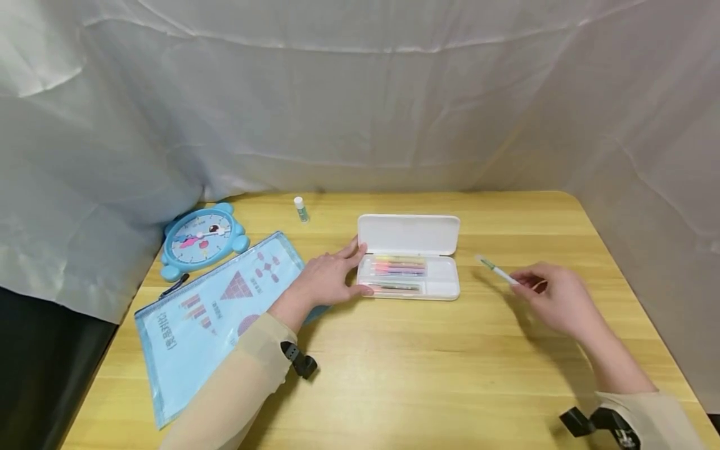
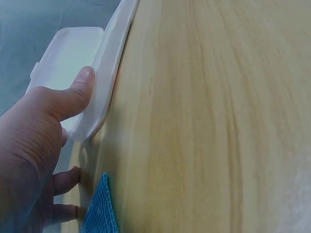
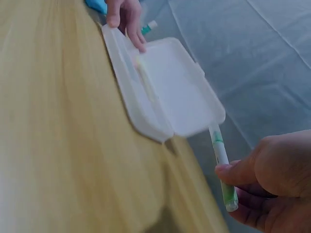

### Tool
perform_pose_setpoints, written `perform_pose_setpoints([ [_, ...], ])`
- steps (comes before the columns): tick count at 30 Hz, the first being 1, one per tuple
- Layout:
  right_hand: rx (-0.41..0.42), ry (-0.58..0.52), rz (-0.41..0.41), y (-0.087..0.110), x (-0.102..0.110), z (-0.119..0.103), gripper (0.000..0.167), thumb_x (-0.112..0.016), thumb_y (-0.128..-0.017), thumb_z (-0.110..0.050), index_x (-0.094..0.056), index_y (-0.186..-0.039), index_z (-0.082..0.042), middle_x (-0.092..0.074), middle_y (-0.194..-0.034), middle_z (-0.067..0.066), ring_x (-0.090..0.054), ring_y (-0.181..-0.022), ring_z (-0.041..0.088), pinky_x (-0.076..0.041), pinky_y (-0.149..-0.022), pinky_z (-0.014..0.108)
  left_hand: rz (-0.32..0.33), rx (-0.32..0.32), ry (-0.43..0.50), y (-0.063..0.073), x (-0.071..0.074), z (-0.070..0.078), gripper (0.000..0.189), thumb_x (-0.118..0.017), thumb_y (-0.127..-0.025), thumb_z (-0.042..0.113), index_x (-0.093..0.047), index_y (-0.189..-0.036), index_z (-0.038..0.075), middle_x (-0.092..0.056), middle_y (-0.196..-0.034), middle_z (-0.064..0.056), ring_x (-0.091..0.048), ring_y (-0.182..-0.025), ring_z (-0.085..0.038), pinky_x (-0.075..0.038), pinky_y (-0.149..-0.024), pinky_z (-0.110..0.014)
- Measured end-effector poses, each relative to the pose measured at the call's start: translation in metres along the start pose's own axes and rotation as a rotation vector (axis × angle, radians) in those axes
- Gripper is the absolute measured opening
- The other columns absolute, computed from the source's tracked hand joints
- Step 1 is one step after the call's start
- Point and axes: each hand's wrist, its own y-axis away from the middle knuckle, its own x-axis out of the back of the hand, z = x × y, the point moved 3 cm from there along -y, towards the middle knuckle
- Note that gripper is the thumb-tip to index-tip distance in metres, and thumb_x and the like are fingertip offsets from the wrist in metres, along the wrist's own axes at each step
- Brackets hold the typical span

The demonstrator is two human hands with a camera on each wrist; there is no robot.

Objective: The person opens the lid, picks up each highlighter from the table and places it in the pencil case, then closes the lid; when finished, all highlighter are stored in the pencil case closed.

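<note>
A white pencil case [image 1: 441,278] lies open on the table, its lid [image 1: 409,234] raised at the back. Several coloured pens [image 1: 399,267] lie in its left part. My left hand [image 1: 329,278] holds the case's left end, thumb at the front corner and forefinger by the hinge; the left wrist view shows the thumb [image 2: 80,92] against the white side wall. To the right of the case, my right hand [image 1: 554,297] pinches a white and green marker pen [image 3: 221,155] between thumb and fingers, above the table and apart from the case.
A blue zip pouch [image 1: 191,362] lies under my left forearm. Behind it is a blue toy clock [image 1: 201,240] at the table's left edge. A small glue stick [image 1: 301,209] stands near the back. Grey cloth [image 1: 360,100] hangs behind the wooden table [image 1: 427,375].
</note>
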Motion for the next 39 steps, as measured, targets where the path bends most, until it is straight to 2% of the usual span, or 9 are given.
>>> perform_pose_setpoints([
  [10, 0.134, -0.042, -0.094, -0.041, -0.010, -0.038, 0.009, -0.081, -0.092, -0.002, -0.081, -0.102, -0.002, -0.074, -0.088, 0.000, -0.067, -0.079, 0.018, -0.055, -0.067, 0.029, -0.008, 0.001, -0.007, -0.001, -0.001, 0.000, 0.100, -0.056, -0.094, 0.079, -0.016, -0.169, 0.025, -0.004, -0.175, 0.005, -0.058, -0.135, -0.036, -0.039, -0.115, -0.060],
  [15, 0.182, -0.086, -0.116, -0.053, -0.028, -0.058, 0.009, -0.080, -0.092, 0.001, -0.081, -0.100, -0.001, -0.074, -0.088, 0.002, -0.067, -0.079, 0.018, -0.057, -0.068, 0.032, -0.007, 0.002, 0.001, -0.001, 0.000, 0.000, 0.100, -0.056, -0.094, 0.079, -0.015, -0.169, 0.026, -0.004, -0.175, 0.005, -0.060, -0.133, -0.034, -0.037, -0.117, -0.060],
  [21, 0.206, -0.143, -0.159, -0.066, -0.055, -0.078, 0.010, -0.078, -0.092, 0.004, -0.081, -0.100, 0.001, -0.075, -0.091, 0.005, -0.068, -0.081, 0.020, -0.058, -0.071, 0.036, -0.003, 0.010, -0.007, -0.001, 0.000, 0.000, 0.101, -0.056, -0.094, 0.079, -0.016, -0.169, 0.026, -0.004, -0.175, 0.004, -0.055, -0.139, -0.037, -0.039, -0.116, -0.060],
  [29, 0.260, -0.132, -0.180, -0.076, -0.081, -0.087, 0.011, -0.078, -0.090, 0.005, -0.082, -0.099, -0.002, -0.074, -0.089, 0.003, -0.068, -0.081, 0.018, -0.057, -0.071, 0.037, -0.013, 0.007, 0.001, 0.000, -0.001, 0.001, 0.100, -0.059, -0.095, 0.075, -0.016, -0.169, 0.023, -0.004, -0.176, 0.002, -0.052, -0.142, -0.032, -0.036, -0.118, -0.059],
  [39, 0.292, -0.142, -0.295, -0.081, -0.109, -0.092, 0.013, -0.078, -0.093, 0.002, -0.082, -0.105, 0.000, -0.071, -0.091, 0.000, -0.066, -0.083, 0.015, -0.057, -0.074, 0.036, -0.004, 0.003, -0.004, -0.002, -0.003, -0.001, 0.101, -0.058, -0.094, 0.077, -0.017, -0.169, 0.023, -0.006, -0.176, 0.001, -0.052, -0.142, -0.032, -0.038, -0.117, -0.059],
])
